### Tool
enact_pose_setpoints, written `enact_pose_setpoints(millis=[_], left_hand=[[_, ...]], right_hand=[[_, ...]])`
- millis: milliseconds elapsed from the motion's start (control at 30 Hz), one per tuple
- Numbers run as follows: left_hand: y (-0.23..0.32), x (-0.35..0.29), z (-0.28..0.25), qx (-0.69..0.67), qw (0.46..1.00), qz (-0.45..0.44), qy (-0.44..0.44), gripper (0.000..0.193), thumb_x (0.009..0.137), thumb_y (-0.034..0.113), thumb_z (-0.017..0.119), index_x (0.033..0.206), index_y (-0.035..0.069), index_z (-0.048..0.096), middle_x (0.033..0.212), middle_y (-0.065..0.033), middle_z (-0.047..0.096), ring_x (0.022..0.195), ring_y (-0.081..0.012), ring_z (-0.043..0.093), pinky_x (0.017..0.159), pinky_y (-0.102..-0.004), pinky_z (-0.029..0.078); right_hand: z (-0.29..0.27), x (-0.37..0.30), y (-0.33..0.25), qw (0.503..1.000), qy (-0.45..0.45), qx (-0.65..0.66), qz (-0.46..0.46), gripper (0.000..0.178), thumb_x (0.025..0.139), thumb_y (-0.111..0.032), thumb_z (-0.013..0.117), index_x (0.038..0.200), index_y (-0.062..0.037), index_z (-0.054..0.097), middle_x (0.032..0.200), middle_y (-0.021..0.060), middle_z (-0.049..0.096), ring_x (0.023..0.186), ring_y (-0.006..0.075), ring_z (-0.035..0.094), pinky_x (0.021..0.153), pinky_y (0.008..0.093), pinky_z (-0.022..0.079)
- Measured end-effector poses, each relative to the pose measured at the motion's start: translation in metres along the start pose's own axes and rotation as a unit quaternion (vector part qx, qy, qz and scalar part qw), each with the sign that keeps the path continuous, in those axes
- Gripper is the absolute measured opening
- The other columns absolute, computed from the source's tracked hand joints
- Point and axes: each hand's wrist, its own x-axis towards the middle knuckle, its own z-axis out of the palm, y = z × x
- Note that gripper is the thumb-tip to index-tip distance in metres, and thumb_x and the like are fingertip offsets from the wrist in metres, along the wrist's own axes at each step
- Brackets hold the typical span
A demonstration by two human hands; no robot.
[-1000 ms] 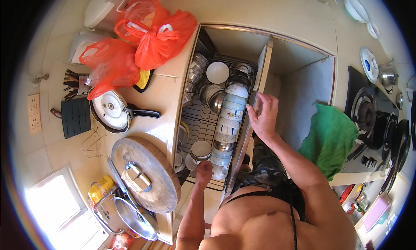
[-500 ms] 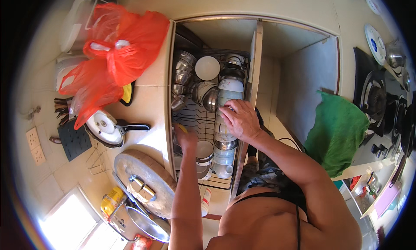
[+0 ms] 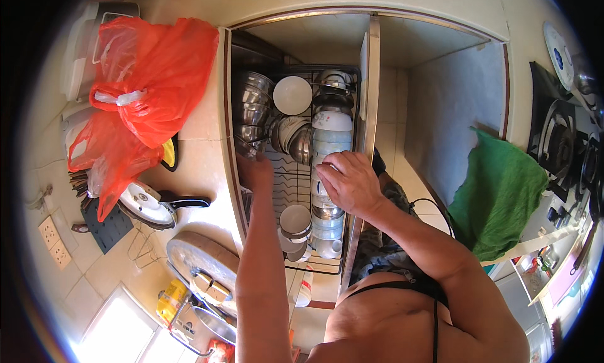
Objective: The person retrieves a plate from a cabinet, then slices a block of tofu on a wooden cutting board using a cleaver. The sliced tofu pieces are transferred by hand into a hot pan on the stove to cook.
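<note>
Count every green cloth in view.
1: a rumpled green fabric cloth, right of centre, between the open grey-walled compartment and the black stove with round burners. Others could be hidden.

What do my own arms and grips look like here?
Your left arm and right arm are bare, without sleeves. The left grip and right grip show no glove, watch or bracelet. A thin black cord hangs down your front.

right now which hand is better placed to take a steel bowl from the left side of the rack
Probably the left hand: it is close beside the steel bowls. The right hand is farther off, over the row of pale bowls.
</note>
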Motion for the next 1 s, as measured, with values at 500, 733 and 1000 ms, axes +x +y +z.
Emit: enact_pose_setpoints(millis=[500,733,1000], left_hand=[[-0.052,-0.217,-0.012,-0.094,0.972,0.197,-0.082,0.075,0.089,0.012,0.067,0.151,-0.006,0.028,0.139,-0.0413,0.038,0.123,-0.0577,0.046,0.105,-0.0562,0.042],[-0.017,-0.247,-0.097,-0.134,0.956,0.118,-0.234,0.042,0.096,0.027,0.067,0.129,0.001,0.061,0.120,-0.0219,0.068,0.080,-0.0327,0.072,0.075,-0.0421,0.057],[0.024,-0.214,-0.179,-0.210,0.952,0.025,-0.220,0.038,0.098,0.027,0.065,0.126,0.001,0.066,0.113,-0.0204,0.073,0.091,-0.0306,0.074,0.082,-0.0385,0.058]], right_hand=[[0.000,0.005,-0.010,0.998,-0.017,-0.058,-0.036,0.011,0.081,-0.018,0.077,0.087,-0.0122,0.071,0.090,0.0012,0.060,0.085,0.0212,0.062,0.078,0.0378,0.044],[0.008,0.028,-0.033,0.995,-0.025,0.018,-0.098,0.018,0.081,-0.024,0.078,0.072,-0.0131,0.067,0.080,0.0030,0.061,0.073,0.0243,0.061,0.067,0.0413,0.044],[0.009,0.095,-0.065,0.954,0.026,0.294,-0.056,0.020,0.095,-0.012,0.068,0.083,0.0022,0.064,0.083,0.0131,0.061,0.073,0.0264,0.062,0.069,0.0362,0.050]])
